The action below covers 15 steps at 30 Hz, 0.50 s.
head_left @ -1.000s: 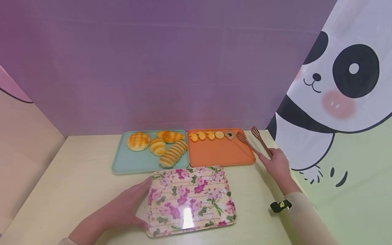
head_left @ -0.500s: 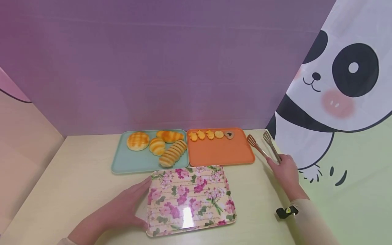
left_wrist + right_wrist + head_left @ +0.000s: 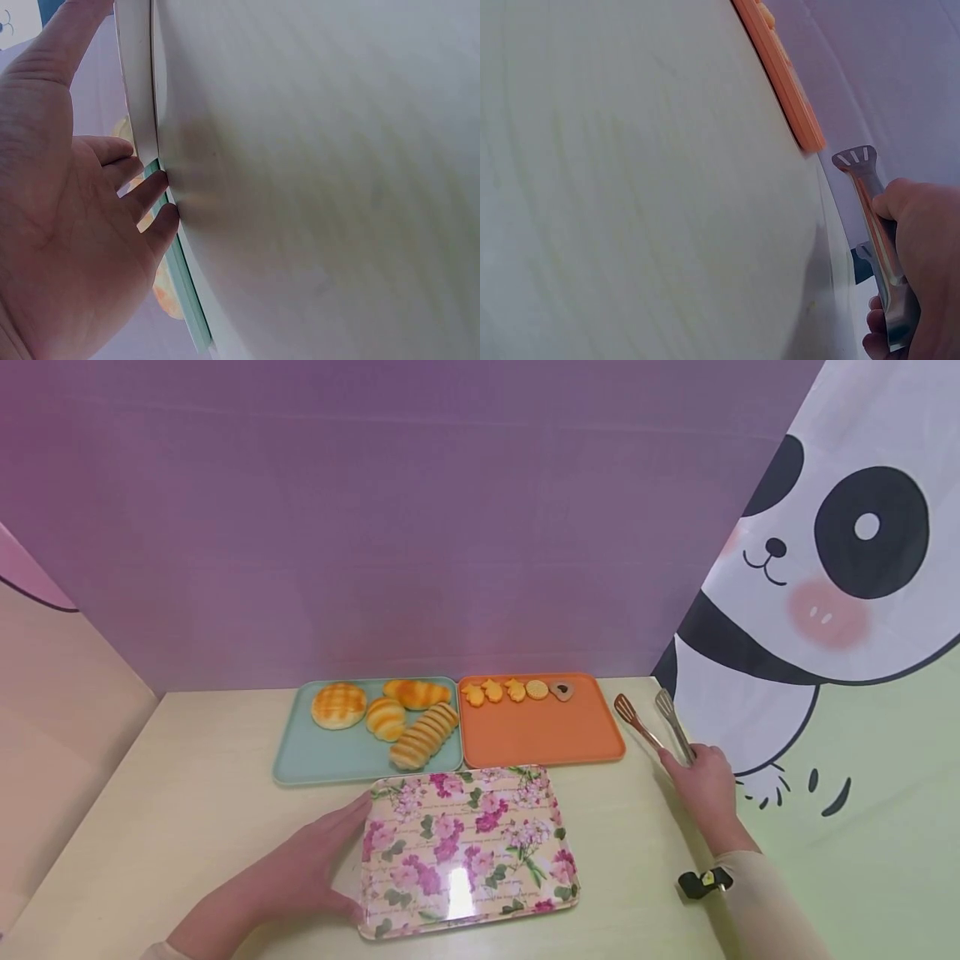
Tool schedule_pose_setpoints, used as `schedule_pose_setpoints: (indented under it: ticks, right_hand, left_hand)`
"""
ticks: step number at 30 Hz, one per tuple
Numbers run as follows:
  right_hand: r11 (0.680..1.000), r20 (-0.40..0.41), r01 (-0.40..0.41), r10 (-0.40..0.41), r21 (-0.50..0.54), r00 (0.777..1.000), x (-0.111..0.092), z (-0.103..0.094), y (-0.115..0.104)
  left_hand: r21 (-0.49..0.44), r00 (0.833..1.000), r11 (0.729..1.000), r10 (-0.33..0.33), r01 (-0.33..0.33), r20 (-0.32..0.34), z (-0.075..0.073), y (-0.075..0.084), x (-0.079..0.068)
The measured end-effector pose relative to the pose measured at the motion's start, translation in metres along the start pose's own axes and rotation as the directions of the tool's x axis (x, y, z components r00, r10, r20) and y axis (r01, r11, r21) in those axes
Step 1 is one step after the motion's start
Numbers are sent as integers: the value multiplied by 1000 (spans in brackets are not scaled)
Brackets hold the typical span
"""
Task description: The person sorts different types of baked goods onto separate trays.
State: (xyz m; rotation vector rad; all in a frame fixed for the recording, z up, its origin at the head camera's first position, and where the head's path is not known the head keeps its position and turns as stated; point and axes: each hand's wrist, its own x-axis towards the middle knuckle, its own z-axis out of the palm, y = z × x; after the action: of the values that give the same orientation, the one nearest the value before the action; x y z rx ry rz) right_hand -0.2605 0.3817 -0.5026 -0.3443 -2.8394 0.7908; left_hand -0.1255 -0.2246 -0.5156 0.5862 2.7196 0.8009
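Note:
My right hand [image 3: 705, 789] grips a pair of metal serving tongs [image 3: 636, 722] just right of the orange tray. The slotted ends of the tongs point away from me and stand apart, with nothing between them. In the right wrist view, thumb and fingers wrap the tongs [image 3: 881, 225] from both sides. A floral tray [image 3: 465, 852] with pink blossoms lies near the front of the table. My left hand [image 3: 307, 864] rests against its left side, thumb at the near corner, fingers extended toward the far corner. The left wrist view shows those fingertips [image 3: 171, 214] at the table surface.
Behind the floral tray, a pale green tray [image 3: 322, 760] bears several breads, including a round bun [image 3: 339, 706] and a long ridged loaf [image 3: 423, 737]. Beside it an orange tray [image 3: 540, 735] has a row of small cookies [image 3: 537, 690]. A purple backdrop [image 3: 420, 543] rises behind.
My right hand has moved right with the tongs, from over the orange tray's right edge to beside it. The left hand and the floral tray stay put.

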Motion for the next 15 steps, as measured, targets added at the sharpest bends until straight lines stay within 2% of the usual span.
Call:
schedule_pose_setpoints:
  ticks: [6,15]
  right_hand:
    - [1000,15,-13,13,-15,1000,1,4,3]
    - [995,44,27,-23,-101,999,-2,4,-3]
  left_hand:
    - [3,1000,1000,-5,5,0,1,0,0]
    - [9,1000,1000,9,-9,-12,2,-3,0]
